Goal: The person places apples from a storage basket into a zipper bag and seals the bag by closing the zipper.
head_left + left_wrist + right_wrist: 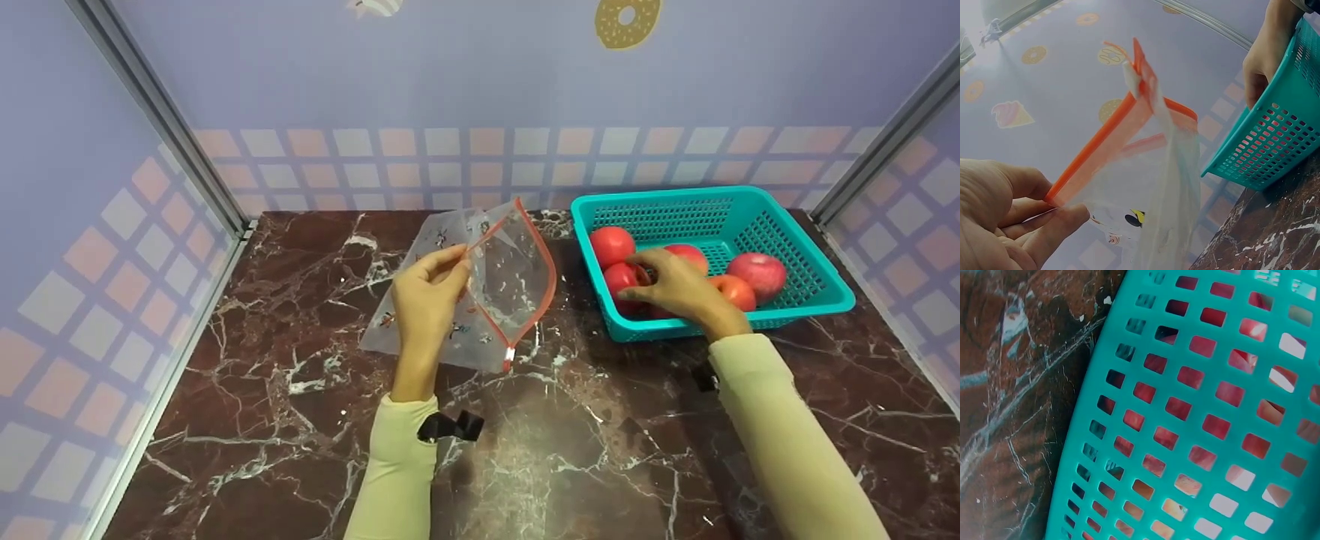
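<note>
My left hand pinches the orange zip edge of a clear plastic zipper bag, whose mouth gapes toward the right. In the left wrist view, the thumb and fingers hold one end of the orange strip. Inside a teal basket, my right hand has its thumb and fingers around a red apple at the left side. Another red apple sits just behind it. The right wrist view shows mostly the basket's perforated wall, with the hand largely hidden behind it.
More apples lie in the basket, among them a pinkish one at the right and an orange-red one near the front. The dark marbled tabletop meets a patterned back wall, with side panels left and right.
</note>
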Demonstrator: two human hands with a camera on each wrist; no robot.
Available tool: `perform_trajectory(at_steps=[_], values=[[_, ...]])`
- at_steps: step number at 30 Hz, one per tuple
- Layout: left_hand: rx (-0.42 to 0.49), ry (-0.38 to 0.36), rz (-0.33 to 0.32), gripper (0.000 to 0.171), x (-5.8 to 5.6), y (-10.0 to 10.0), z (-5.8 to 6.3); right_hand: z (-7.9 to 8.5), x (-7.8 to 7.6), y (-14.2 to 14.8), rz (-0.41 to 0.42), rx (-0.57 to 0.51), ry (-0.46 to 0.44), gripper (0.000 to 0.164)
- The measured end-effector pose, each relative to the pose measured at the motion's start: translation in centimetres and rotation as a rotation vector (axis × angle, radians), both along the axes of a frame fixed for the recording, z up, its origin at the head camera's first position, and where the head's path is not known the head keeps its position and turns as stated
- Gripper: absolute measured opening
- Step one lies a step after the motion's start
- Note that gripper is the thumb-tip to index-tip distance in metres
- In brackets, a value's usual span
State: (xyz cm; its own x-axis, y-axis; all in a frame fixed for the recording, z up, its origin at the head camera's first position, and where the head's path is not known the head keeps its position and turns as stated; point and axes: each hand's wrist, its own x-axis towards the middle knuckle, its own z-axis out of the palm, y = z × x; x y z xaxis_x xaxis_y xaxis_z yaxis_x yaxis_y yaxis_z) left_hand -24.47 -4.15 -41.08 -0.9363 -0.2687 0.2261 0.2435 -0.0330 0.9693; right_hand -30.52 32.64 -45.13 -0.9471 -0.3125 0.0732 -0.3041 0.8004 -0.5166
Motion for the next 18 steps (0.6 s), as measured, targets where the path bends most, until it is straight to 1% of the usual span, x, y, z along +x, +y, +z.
perform_trajectory(at_steps=[4,10,18], values=[[-0.007,-0.001,0.000,0.017,-0.04,-0.01,-0.01,-0.03,-0.01,-0.11,0.001,0.042,-0.013,0.068],[-0.006,0.001,0.003,0.016,-0.10,-0.04,-0.13,-0.11,-0.05,-0.29,0.003,0.065,-0.021,0.072],[-0.019,0.008,0.003,0.016,-0.18,0.11,-0.13,-0.07,-0.04,-0.34,0.006,0.064,0.003,0.072]])
